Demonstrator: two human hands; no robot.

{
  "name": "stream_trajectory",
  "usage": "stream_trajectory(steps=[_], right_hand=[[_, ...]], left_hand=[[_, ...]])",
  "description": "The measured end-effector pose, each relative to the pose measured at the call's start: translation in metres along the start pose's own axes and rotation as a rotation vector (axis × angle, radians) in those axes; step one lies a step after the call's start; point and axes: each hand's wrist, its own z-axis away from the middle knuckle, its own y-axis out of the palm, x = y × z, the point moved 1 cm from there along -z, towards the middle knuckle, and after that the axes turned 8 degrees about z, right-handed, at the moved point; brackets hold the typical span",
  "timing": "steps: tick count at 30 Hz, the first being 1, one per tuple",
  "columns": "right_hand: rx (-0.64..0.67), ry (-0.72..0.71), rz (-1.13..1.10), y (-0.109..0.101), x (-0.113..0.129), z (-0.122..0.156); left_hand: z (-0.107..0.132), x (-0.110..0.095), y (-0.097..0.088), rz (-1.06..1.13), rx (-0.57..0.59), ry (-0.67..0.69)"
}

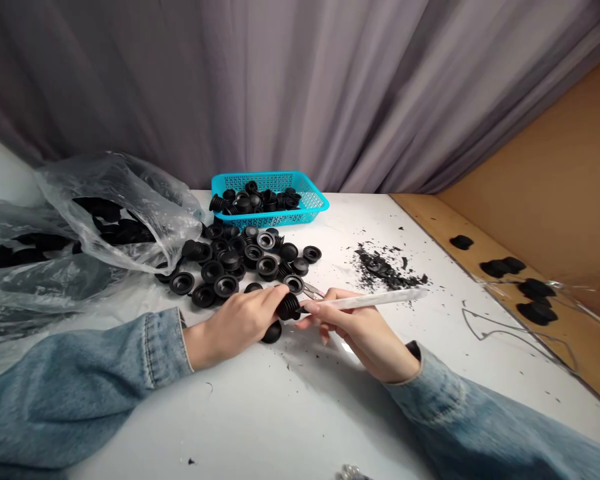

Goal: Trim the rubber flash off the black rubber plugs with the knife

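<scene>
My left hand [240, 323] grips a ribbed black rubber plug [289, 307] between thumb and fingers, close to the middle of the table. In my right hand [360, 330] is a slim white pen-shaped tool [380, 299], its far end pointing up and right. The tool's near end is at the plug's right side; whether it touches cannot be made out. Just behind the fingers lies a thin metal tool [312, 289], partly hidden. Another black plug [271, 332] rests under my left fingers. Many more loose plugs [226, 286] are heaped beyond that hand.
A blue perforated basket [300, 219] holding black plugs stands at the back. Left of the heap lies a clear plastic bag [125, 187] with black pieces inside. Black shavings [385, 267] cover a patch at right. Glasses [510, 333] and black plugs [536, 312] lie further right.
</scene>
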Motion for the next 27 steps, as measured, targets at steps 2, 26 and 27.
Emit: stream_trajectory(steps=[2,26,27], right_hand=[[-0.052,-0.051,0.036,-0.002,-0.002,0.001],[-0.032,-0.104,0.05,0.007,0.001,0.012],[-0.014,-0.088,0.014,0.007,-0.001,0.012]], left_hand=[[-0.001,0.002,0.0,0.194,0.04,-0.14],[-0.006,0.002,-0.005,0.417,0.025,-0.046],[-0.006,0.002,-0.005,0.404,0.026,-0.032]])
